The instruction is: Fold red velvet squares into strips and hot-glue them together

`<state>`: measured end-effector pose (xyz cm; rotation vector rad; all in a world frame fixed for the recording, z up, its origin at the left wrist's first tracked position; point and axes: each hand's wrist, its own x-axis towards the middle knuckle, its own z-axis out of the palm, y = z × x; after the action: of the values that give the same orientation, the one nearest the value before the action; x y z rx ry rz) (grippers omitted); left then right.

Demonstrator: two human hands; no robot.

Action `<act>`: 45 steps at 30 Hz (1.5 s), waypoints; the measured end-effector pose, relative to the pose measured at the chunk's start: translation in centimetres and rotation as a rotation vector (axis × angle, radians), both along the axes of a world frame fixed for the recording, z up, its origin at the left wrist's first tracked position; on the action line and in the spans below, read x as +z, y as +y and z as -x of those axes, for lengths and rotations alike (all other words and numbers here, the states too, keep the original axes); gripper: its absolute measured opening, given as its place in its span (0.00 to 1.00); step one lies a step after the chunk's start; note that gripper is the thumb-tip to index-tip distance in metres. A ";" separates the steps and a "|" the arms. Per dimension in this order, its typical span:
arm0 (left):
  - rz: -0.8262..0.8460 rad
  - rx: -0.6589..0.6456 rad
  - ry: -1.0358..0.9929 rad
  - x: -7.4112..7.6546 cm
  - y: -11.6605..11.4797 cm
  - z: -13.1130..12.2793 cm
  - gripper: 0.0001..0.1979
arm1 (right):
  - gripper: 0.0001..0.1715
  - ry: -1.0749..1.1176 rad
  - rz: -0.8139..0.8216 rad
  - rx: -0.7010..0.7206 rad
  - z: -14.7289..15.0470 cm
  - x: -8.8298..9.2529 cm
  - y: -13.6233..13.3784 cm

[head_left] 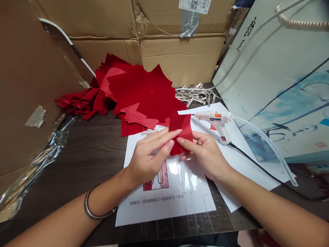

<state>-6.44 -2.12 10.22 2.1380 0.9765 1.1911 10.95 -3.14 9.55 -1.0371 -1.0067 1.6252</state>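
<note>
The printed white sheet (197, 202) reads "DRS-206DC-E001-01", its last digits perhaps slightly soft.

Bare forearms (51, 223), silver bangle (87, 209) on left wrist (113, 192), oval fingernails (170, 144)

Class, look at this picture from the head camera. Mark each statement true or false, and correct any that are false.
1. The left hand and right hand hold a piece of red cloth. True.
2. The right hand grips the glue gun. False: the glue gun lies on white paper beside that hand.
3. A metal bangle circles the left wrist. True.
4. The metal clips lie inside a cardboard box. False: they lie in a heap outside the box, beside the stacked red cloth pieces.
</note>
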 end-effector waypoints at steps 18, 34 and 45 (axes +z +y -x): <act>0.516 0.063 -0.193 0.2 0.3 -0.1 0.17 | 0.13 -0.053 0.049 0.115 0.1 0.0 -0.1; 0.531 0.061 -0.251 0.1 0.4 -0.2 0.20 | 0.16 -0.115 0.039 0.121 0.0 0.3 0.0; 0.522 0.046 -0.254 -0.1 0.3 -0.3 0.20 | 0.14 -0.120 0.010 0.139 -0.1 0.3 -0.1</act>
<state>-6.14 -1.83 10.12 1.5267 1.0814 1.0525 11.07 -3.19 9.89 -1.1032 -1.1734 1.6973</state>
